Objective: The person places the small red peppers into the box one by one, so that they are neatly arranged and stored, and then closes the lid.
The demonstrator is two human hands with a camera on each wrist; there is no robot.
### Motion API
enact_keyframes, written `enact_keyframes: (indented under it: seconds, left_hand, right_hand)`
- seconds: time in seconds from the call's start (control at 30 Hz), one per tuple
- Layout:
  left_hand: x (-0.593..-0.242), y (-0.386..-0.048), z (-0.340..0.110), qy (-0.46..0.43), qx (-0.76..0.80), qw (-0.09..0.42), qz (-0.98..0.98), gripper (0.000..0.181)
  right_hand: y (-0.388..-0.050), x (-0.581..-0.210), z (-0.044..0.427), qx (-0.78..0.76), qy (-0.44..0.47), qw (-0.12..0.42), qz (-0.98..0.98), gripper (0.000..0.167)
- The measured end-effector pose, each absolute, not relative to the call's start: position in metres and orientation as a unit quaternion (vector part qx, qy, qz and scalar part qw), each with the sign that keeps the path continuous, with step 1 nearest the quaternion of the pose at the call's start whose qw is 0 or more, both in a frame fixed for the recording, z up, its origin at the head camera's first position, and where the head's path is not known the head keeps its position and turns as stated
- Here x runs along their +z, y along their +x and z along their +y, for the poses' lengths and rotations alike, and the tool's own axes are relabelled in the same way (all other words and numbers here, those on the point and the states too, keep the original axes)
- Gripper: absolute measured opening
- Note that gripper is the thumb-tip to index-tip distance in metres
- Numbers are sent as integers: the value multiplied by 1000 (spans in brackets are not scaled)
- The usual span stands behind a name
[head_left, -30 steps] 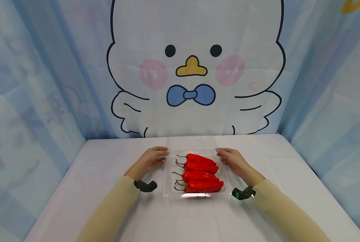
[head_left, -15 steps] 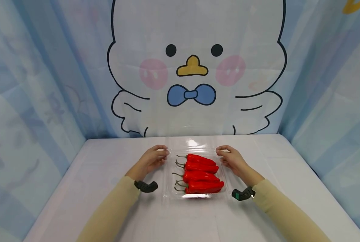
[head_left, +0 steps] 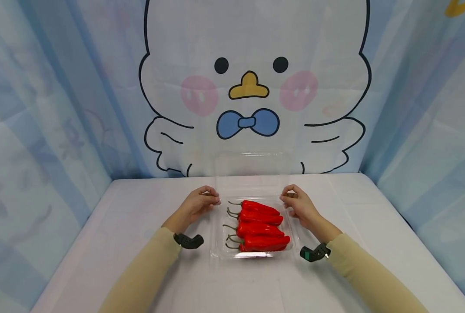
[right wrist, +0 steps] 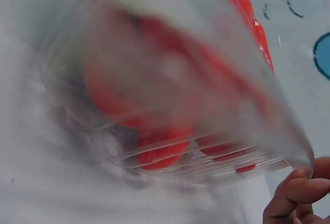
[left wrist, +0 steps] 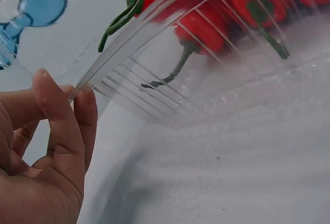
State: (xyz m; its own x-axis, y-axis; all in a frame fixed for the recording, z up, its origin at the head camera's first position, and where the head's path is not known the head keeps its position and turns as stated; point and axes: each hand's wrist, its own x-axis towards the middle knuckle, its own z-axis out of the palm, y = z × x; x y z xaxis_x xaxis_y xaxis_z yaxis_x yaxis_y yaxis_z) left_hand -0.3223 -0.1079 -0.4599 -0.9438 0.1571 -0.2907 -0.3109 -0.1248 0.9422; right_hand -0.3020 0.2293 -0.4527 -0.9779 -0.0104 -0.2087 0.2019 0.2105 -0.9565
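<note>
A clear plastic clamshell box (head_left: 252, 255) stands on the table with several red peppers (head_left: 260, 229) lying side by side in its base, green stems to the left. Behind the base, the see-through lid (head_left: 252, 164) is tilted up in front of the backdrop. My left hand (head_left: 197, 204) pinches the box's rim at the far left corner; the left wrist view shows the rim between thumb and fingers. At the far right corner, my right hand (head_left: 300, 205) pinches the rim, its thumb and finger meeting on the edge in the right wrist view.
A white cloth covers the table (head_left: 138, 226). Close behind its far edge hangs a light blue curtain (head_left: 252, 48) with a cartoon bird, and more curtain closes in both sides. Each wrist wears a black camera (head_left: 188, 241).
The lid lay lower half a second ago, with a bright glare on it, and now stands higher. Both hands' fingers have closed on the rim corners; the box has barely moved.
</note>
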Motion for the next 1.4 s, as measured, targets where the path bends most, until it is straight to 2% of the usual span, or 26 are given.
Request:
enact_keyframes:
  seconds: [0.23,0.53,0.8,1.0,1.17,1.27,1.4]
  left_hand:
    - [-464,-321,-109,-17,726,133,675,27]
    - [-458,-311,-116,18,656,128,744,17]
    - [-451,-293,-127,51,579,161,798,16]
    - [-453,-279,-134,82,563,181,802,34]
    - [-454,-268,-136,68,526,195,825,48]
    - [-450,-260,-138,83,491,223,838,41]
    - [-447,-250,-142,119,465,288,829,29]
  right_hand:
    - [-294,-451,232,-607,53,68,790,19]
    - [-283,-450,238,-591,61,83,800,31]
    - [-270,-449,248,-611,24,119,782,45]
    - [-257,-452,257,-613,-4,149,776,61]
    - [-245,-451,271,-600,-14,203,773,67]
    - [-239,-450,281,-580,-32,249,775,61]
    - [-232,-449,291,-554,-78,321,764,35]
